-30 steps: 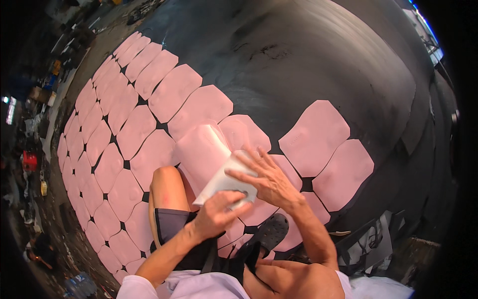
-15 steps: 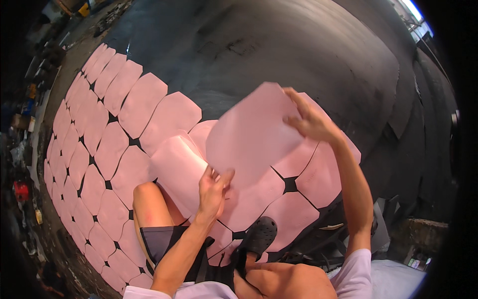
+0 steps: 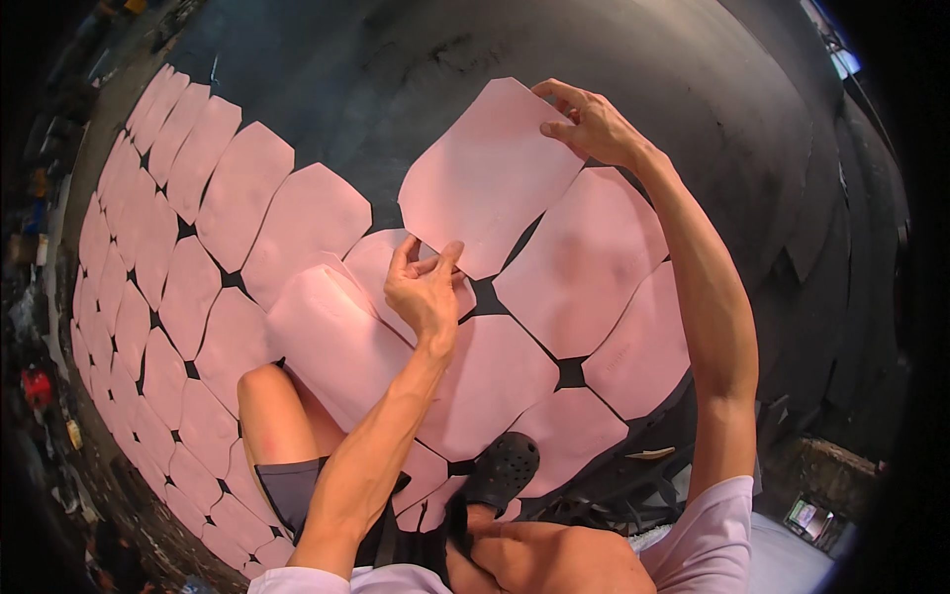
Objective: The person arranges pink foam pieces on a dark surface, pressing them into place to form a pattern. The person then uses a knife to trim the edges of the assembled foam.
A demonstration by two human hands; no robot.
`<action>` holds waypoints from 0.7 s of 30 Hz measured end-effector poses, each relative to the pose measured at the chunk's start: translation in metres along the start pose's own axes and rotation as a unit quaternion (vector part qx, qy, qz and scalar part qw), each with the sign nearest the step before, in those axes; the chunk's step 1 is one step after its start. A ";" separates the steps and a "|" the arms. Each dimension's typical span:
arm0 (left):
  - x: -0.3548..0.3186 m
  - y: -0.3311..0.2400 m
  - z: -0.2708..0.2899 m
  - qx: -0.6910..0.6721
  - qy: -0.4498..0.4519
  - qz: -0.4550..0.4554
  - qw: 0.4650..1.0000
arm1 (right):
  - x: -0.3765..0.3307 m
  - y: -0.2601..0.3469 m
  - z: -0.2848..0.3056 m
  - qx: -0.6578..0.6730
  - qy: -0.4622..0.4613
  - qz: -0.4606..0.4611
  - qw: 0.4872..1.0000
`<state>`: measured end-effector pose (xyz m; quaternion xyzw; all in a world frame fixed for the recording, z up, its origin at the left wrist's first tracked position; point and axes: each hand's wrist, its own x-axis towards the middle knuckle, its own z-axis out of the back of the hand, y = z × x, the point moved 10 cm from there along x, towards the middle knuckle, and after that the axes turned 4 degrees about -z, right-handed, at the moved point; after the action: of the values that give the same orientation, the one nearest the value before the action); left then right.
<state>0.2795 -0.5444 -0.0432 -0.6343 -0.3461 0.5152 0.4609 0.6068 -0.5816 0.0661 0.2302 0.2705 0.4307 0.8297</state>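
Dark surface bearing rows of pink pieces. Beyond the black shoe, one pink sheet is pinched by the left hand at its shoeward edge, by the right hand farther from the shoe.

dim, warped edges; bluish glare upper right; soft shadow across pink sheet; left clutter blurred
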 end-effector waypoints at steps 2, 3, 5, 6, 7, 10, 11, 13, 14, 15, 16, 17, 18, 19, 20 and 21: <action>0.003 0.002 0.002 0.014 -0.002 0.001 1.000 | 0.002 -0.003 0.001 0.012 -0.002 0.012 1.000; 0.003 0.004 0.003 0.021 -0.002 0.001 1.000 | 0.002 -0.004 -0.001 0.010 -0.006 0.015 1.000; 0.002 0.001 0.000 0.016 -0.002 0.005 1.000 | 0.005 -0.006 -0.002 0.007 -0.018 0.024 1.000; 0.002 -0.001 -0.002 0.022 -0.002 0.003 1.000 | 0.006 -0.009 -0.001 0.004 -0.022 0.021 1.000; 0.001 -0.002 -0.002 0.029 -0.005 0.000 1.000 | 0.007 -0.009 -0.001 0.002 -0.025 0.020 0.999; 0.001 -0.002 -0.001 0.016 -0.015 -0.001 1.000 | 0.009 -0.011 -0.004 0.005 -0.043 0.022 0.999; 0.002 -0.001 -0.002 0.016 -0.008 0.000 1.000 | 0.010 -0.012 -0.004 0.007 -0.050 0.024 0.998; 0.004 -0.001 -0.003 0.017 0.004 0.000 1.000 | 0.009 -0.011 -0.001 -0.013 -0.082 0.058 0.995; 0.004 -0.001 -0.003 0.029 0.003 -0.004 1.000 | 0.009 -0.012 -0.001 -0.023 -0.098 0.074 0.992; 0.004 -0.002 -0.005 0.041 0.003 -0.009 0.999 | 0.008 -0.017 -0.002 -0.036 -0.113 0.069 0.991; 0.004 -0.004 -0.004 0.053 0.000 -0.014 0.998 | 0.006 -0.016 -0.005 -0.048 -0.126 0.065 0.989; 0.005 -0.008 -0.004 0.084 0.006 -0.020 0.996 | 0.005 -0.015 -0.007 -0.061 -0.140 0.061 0.986; 0.005 -0.012 -0.004 0.115 0.013 -0.026 0.993 | 0.003 -0.013 -0.007 -0.095 -0.151 0.065 0.982; 0.006 -0.016 -0.001 0.147 0.017 -0.034 0.988 | 0.002 -0.005 -0.007 -0.127 -0.162 0.071 0.976; 0.007 -0.019 0.002 0.191 0.018 -0.065 0.979 | 0.001 0.004 -0.008 -0.159 -0.173 0.077 0.969; 0.008 -0.021 0.003 0.233 0.020 -0.096 0.967 | -0.003 0.004 -0.008 -0.188 -0.194 0.039 0.962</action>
<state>0.2787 -0.5297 -0.0263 -0.4830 -0.2666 0.5224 0.6502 0.5983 -0.5809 0.0634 0.1592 0.0092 0.4526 0.8774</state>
